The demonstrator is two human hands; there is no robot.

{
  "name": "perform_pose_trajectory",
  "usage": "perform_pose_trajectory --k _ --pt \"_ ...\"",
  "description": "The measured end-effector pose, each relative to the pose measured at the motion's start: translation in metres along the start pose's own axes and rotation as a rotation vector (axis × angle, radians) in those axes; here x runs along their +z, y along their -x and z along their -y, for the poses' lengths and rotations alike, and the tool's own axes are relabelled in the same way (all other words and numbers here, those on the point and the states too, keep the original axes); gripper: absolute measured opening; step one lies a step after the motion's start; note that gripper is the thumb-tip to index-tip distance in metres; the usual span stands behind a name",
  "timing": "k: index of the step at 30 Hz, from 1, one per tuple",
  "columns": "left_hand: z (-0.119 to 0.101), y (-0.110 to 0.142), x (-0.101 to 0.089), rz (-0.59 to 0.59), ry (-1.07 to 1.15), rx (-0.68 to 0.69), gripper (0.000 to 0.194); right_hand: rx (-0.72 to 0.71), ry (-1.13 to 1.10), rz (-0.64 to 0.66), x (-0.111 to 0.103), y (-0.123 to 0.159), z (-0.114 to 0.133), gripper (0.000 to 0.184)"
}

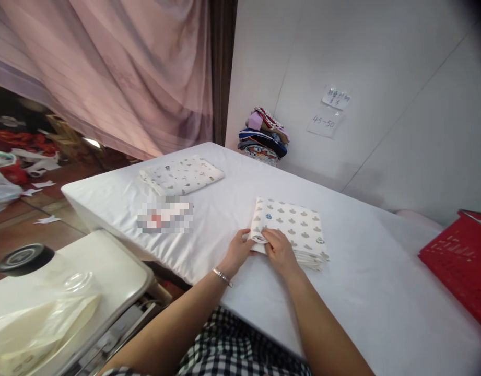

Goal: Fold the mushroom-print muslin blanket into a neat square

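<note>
A folded white cloth (298, 222) with rows of small grey-green shapes lies flat on the white-covered table (224, 203) in front of me. My left hand (238, 251) grips its near left corner, thumb on top and the other fingers partly hidden below. Just to the right, my right hand (280, 250) pinches the near edge with curled fingers, where the fold lifts into a small roll. Layered edges of the cloth show to the right of that hand. Farther left on the table rests a second folded white cloth (183, 175) with a scattered print, apart from both hands.
A blurred-out patch (165, 215) covers something left of my hands. Stacked folded fabrics (264, 136) stand against the wall. A red bag or box (459, 261) is at the right edge. At lower left, a machine table (118, 256) holds a black round object (24, 259) and a plastic bag (40, 334).
</note>
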State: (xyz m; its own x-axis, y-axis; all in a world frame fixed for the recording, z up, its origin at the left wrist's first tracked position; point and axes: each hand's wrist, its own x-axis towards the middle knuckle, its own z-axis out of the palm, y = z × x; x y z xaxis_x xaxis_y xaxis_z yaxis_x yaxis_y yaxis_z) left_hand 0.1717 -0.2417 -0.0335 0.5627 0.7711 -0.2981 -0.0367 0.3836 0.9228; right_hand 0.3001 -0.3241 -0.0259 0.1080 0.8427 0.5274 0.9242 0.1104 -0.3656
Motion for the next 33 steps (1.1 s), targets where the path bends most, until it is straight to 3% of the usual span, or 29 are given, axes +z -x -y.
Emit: perform_pose_trajectory --k 7,12,17,22,33 --pt "-0.005 0.002 -0.007 0.127 0.091 -0.035 0.045 -0.019 -0.01 -0.062 0.004 0.004 0.0 0.039" --pt "-0.01 -0.002 0.0 0.026 -0.054 -0.027 0.056 -0.044 0.009 -0.052 0.007 0.004 0.002 0.038" --pt "-0.007 -0.007 0.004 -0.052 -0.172 0.005 0.042 -0.017 0.088 -0.013 0.006 0.006 0.004 0.041" --pt "-0.008 -0.005 0.005 -0.074 -0.174 0.037 0.039 0.099 0.237 0.016 -0.013 0.018 0.004 0.048" --pt "-0.01 -0.006 0.005 -0.046 -0.168 0.012 0.039 0.101 0.284 0.127 -0.053 0.044 -0.006 0.047"
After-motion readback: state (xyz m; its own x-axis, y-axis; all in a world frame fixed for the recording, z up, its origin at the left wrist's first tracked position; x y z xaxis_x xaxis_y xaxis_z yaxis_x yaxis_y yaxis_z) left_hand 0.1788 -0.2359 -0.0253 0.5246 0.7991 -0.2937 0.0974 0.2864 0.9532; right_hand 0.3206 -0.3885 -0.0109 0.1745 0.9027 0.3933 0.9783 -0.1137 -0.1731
